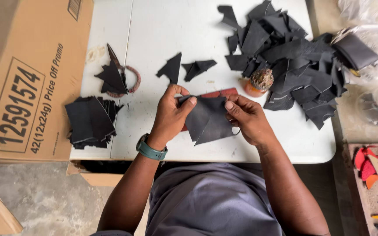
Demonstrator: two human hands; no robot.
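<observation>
The left hand [171, 114] pinches the upper left corner of a black leather piece [207, 119] between thumb and fingers, and the right hand [246, 119] grips its right edge the same way, so the piece hangs between them just above the near part of the white table [162, 35]. A teal watch [150, 150] sits on the left wrist. Under the piece a red strip [220, 93] shows. Just beyond lie two small black scraps [184, 67]. A round jar [260, 81] stands near the right hand, beside a big heap of black offcuts [294, 57]. To the left lie scissors [121, 74], a neat stack of cut pieces [90, 121] and a cardboard box [27, 78].
</observation>
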